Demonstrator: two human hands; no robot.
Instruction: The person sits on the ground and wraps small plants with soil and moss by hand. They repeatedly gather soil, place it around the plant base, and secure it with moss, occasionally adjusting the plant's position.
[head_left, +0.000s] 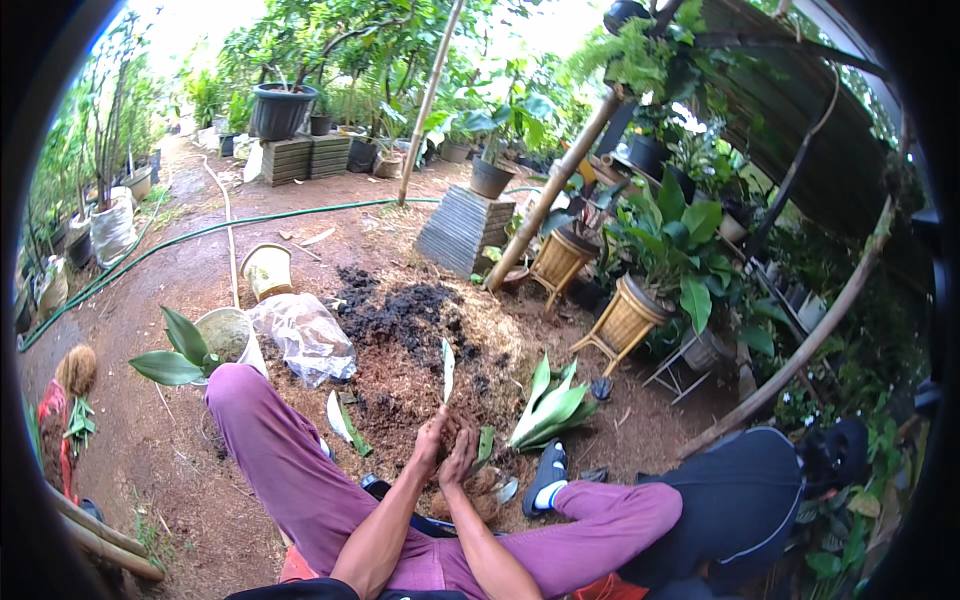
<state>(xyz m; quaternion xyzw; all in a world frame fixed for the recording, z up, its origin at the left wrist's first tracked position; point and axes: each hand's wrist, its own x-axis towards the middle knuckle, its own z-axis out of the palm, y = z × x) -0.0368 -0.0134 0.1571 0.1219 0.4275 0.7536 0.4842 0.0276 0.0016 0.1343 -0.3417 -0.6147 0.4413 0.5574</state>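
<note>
My left hand (430, 439) and my right hand (459, 450) meet between my knees, around the base of an upright leaf cutting (448, 371) with a pale side showing. The left fingers are closed at its lower end; brown fibrous matter shows between the palms. How the right hand's fingers grip is not clear. Below the hands lies coconut fibre (480, 499). Ahead is a heap of dark soil (397, 311) and brown fibrous mix (390, 409). Broad green leaves (551, 412) lie to the right, and a cut leaf (346, 424) to the left.
A white bucket (225, 334), a clear plastic bag (311, 341) and a tipped pot (268, 270) stand or lie at the left. Rattan planters (624, 319) are at the right. A green hose (300, 215) crosses behind. Another person's dark-clothed back (727, 499) is close at the right.
</note>
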